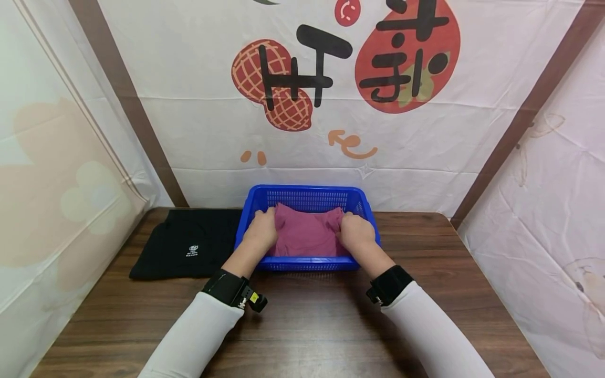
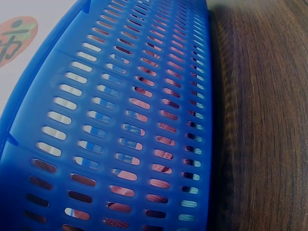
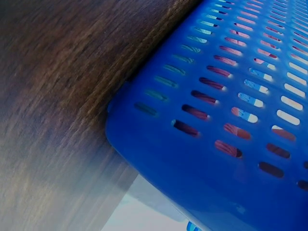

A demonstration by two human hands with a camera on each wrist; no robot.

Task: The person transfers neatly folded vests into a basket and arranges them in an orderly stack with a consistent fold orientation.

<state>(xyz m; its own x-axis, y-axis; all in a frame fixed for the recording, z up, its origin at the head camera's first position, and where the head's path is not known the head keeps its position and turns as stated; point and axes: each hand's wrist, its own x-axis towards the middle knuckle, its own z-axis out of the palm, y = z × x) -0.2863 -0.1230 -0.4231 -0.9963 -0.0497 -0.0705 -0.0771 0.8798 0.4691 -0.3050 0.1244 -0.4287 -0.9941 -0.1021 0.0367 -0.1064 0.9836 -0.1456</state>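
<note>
A pink piece of clothing (image 1: 307, 231), its exact kind unclear, lies inside a blue plastic basket (image 1: 309, 261). At its left side my left hand (image 1: 261, 231) grips the cloth with curled fingers. My right hand (image 1: 355, 231) grips the opposite side, and the fabric spans between both hands, sagging slightly along its top edge. The slotted basket wall (image 2: 120, 96) fills much of the left wrist view, with bits of pink showing through the holes. In the right wrist view, the basket's corner (image 3: 192, 163) similarly blocks sight of the hand.
A folded black garment (image 1: 189, 236) with a small white print lies flat left of the basket, against or very close to it. Both sit on a brown wooden table (image 1: 316, 325). A printed white curtain (image 1: 198, 131) hangs behind the table's back edge.
</note>
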